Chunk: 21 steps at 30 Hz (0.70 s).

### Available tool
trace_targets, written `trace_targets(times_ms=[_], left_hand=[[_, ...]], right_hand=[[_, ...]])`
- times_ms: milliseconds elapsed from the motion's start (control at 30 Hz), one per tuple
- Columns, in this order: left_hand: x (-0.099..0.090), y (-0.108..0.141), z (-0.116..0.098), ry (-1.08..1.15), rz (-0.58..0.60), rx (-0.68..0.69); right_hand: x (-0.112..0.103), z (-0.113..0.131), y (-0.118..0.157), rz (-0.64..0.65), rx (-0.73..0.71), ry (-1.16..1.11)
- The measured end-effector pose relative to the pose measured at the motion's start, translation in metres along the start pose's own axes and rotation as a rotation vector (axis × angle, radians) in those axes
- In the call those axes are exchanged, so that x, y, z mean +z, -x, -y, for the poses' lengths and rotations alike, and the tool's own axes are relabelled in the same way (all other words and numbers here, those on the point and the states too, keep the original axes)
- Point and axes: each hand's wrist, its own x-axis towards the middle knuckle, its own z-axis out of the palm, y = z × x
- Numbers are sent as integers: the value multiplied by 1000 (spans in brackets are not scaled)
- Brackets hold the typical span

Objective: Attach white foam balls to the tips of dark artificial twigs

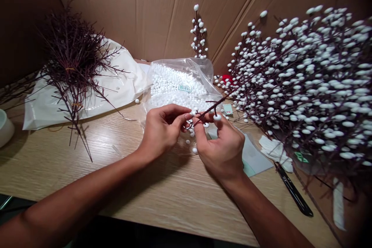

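Note:
My right hand (221, 145) is closed around a thin dark brown artificial twig (215, 105) that slants up to the right, with a white berry (217, 117) on one of its side tips. My left hand (164, 130) pinches at the twig's lower left end, thumb against forefinger; whatever small thing lies between those fingertips is hidden. Just beyond both hands lies a clear plastic bag (211, 66) full of small white berries (167, 81). A few loose berries (194, 150) sit on the table under the fingers.
Left, a bundle of bare dark twigs (72, 52) rests on a white plastic bag (128, 69). Many white-berried stems (305, 85) fill the right side. A black-handled tool (293, 190) lies near crumpled white tissue (274, 149). Cardboard (157, 11) walls the back. A white cup (5, 128) stands far left.

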Motion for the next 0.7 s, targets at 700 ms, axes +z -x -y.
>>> trace_targets(times_ms=[700], left_hand=[[0,1,-12,7,27,53]], right_hand=[[4,-13,3,6,181,-309]])
